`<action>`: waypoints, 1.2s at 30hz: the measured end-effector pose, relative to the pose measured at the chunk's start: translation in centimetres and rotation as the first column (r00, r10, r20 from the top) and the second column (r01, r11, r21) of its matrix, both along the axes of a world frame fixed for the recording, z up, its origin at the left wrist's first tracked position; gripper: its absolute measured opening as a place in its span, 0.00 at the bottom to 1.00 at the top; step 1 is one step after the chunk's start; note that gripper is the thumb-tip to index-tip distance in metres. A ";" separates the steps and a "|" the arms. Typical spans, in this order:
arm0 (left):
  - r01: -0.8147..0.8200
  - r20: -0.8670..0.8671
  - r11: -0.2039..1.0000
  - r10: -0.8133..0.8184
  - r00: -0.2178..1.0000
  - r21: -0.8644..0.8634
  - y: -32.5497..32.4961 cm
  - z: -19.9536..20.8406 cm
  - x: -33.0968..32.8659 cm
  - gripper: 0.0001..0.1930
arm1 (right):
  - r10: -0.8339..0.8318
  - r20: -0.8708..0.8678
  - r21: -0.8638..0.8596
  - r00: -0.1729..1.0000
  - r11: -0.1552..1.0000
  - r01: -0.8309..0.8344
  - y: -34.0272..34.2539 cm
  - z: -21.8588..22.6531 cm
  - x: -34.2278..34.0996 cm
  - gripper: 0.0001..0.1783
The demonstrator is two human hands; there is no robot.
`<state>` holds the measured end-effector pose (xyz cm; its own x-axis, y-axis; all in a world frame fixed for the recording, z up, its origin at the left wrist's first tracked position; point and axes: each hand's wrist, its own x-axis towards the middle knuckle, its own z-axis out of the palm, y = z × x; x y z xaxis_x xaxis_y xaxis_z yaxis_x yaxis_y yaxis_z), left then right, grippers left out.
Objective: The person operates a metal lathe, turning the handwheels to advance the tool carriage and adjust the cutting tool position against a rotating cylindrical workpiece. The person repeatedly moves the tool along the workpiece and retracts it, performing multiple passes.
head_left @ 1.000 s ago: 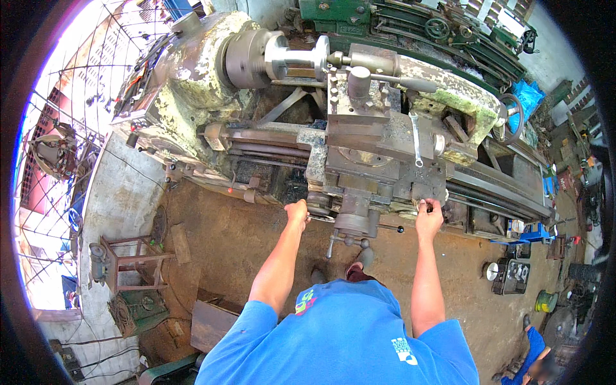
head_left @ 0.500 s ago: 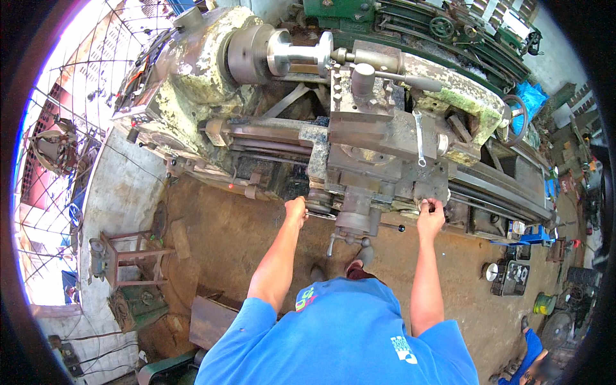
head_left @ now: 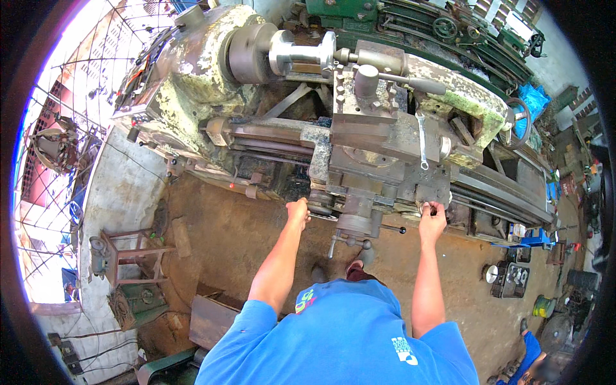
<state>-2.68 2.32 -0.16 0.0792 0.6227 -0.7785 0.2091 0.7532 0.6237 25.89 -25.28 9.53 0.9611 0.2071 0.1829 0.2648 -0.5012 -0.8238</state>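
I stand at a big old metal lathe [head_left: 212, 77] with flaking green paint. Its chuck [head_left: 247, 51] holds a shiny steel workpiece [head_left: 298, 54]. The tool post [head_left: 362, 90] sits on the carriage [head_left: 378, 160] right beside that workpiece. My left hand [head_left: 298, 210] grips a handwheel [head_left: 319, 204] on the carriage's left front. My right hand [head_left: 432, 217] is closed on a crank handle [head_left: 431, 206] at the carriage's right front. A wrench [head_left: 421, 142] lies on top of the carriage.
A dirt floor [head_left: 231, 244] runs under the lathe. A small rusty metal stool [head_left: 131, 253] stands at the left by a concrete wall. Boxes, gauges and cans [head_left: 513, 276] lie at the right. A second green machine [head_left: 410, 19] stands behind.
The view has shifted slightly as my head moved. Both hands stay on the carriage controls, with the right hand shifting a little on its handle.
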 end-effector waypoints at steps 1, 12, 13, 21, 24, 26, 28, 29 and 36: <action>-0.010 0.014 1.000 0.010 1.000 -0.012 0.1 -0.1 -0.2 0.11 | -0.002 -0.032 -0.014 0.999 1.000 0.001 0.0 0.3 -0.1 0.11; -0.010 0.013 0.998 0.010 1.000 -0.059 2.4 -2.5 -2.0 0.10 | 0.363 -0.351 0.102 0.863 0.931 -0.350 2.5 2.2 -11.3 0.35; -0.013 -0.063 1.000 0.015 0.998 0.021 1.7 -2.1 -1.3 0.10 | 0.363 -0.536 0.194 0.762 0.932 -0.308 3.2 1.8 -12.3 0.42; 0.384 -0.170 0.875 -0.347 0.922 0.296 -5.9 2.4 2.4 0.16 | 0.356 -0.544 -0.100 0.759 0.871 -0.481 6.6 3.2 -15.8 0.62; 0.054 -0.016 0.958 -0.052 0.999 0.282 -2.8 1.6 0.5 0.23 | 0.291 -0.537 -0.136 0.792 0.896 -0.422 7.5 3.7 -16.1 0.63; -0.022 0.043 0.990 0.016 0.999 0.137 -0.4 0.7 -1.0 0.18 | 0.266 -0.552 -0.132 0.790 0.908 -0.398 7.7 3.8 -16.0 0.64; -0.049 0.025 0.999 0.050 0.998 -0.016 0.5 -0.3 -1.5 0.16 | 0.253 -0.553 -0.137 0.794 0.912 -0.387 7.9 4.0 -15.8 0.63; 0.037 -0.044 0.996 -0.033 0.998 0.080 0.4 -0.8 -1.3 0.16 | 0.265 -0.575 -0.119 0.774 0.909 -0.399 7.9 4.0 -15.7 0.63; 0.221 -0.337 0.907 -0.095 0.937 0.359 -2.5 0.1 1.3 0.14 | 0.340 -0.583 -0.001 0.738 0.908 -0.419 7.6 3.6 -15.0 0.63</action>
